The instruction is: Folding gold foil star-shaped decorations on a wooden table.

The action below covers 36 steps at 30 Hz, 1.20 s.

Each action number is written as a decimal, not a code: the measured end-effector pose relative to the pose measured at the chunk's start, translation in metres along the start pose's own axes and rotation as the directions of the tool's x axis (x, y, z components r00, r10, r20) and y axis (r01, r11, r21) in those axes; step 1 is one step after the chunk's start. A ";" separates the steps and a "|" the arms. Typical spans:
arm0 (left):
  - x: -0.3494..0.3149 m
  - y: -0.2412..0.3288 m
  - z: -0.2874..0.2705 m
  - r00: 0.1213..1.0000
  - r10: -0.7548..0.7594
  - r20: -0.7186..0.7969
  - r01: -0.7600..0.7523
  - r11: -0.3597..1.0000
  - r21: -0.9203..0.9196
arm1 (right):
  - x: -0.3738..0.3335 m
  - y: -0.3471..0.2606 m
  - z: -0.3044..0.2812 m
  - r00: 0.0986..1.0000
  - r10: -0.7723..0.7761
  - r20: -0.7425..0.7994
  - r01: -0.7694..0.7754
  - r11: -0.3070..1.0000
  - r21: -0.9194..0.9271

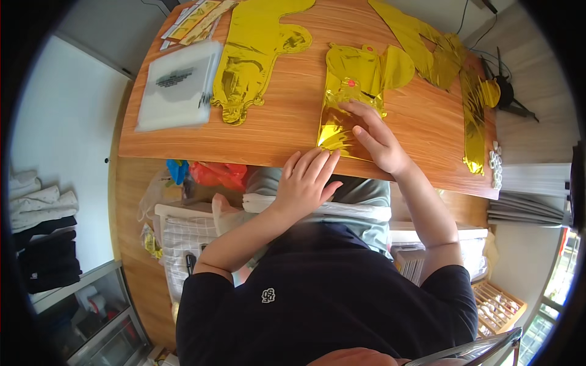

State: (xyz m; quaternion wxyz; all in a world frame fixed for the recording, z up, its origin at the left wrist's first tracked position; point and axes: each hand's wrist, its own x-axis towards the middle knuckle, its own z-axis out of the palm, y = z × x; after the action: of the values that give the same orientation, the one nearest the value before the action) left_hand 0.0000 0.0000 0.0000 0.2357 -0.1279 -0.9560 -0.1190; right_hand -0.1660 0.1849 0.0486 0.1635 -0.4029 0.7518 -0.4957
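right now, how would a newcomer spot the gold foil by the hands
Find the wooden table, then the left hand and right hand by its near edge. The gold foil piece lies there; unlike the other gold foils, it shows two small red spots.

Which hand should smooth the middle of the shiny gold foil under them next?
Probably the right hand: it reaches over the gold foil, closer to the middle. The left hand is only at the foil's near edge.

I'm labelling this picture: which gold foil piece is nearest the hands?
The red-spotted piece in the middle, right by the left hand and right hand; the other gold pieces lie farther off, to either side.
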 end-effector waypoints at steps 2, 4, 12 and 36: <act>0.004 0.009 0.007 0.992 -0.056 -0.116 0.057 0.998 0.005 | 0.001 -0.003 -0.005 1.000 -0.008 -0.012 0.008 0.999 -0.053; 0.002 0.008 0.020 0.983 -0.085 -0.161 0.086 0.996 0.000 | 0.008 -0.007 -0.006 0.999 -0.027 0.035 0.032 0.987 -0.154; -0.003 0.003 0.021 0.977 -0.088 -0.193 0.091 0.996 0.007 | 0.043 -0.030 0.001 0.923 -0.199 0.329 0.374 0.660 -0.651; -0.014 0.001 0.003 0.997 0.033 -0.064 -0.014 0.959 0.283 | 0.046 -0.006 0.002 0.807 -0.449 0.385 0.590 0.649 -0.481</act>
State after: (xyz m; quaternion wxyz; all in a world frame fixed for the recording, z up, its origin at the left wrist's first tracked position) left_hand 0.0108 -0.0013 -0.0087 0.2854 -0.1003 -0.9530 0.0168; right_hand -0.1906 0.1468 0.0601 -0.0309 -0.6869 0.6926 -0.2181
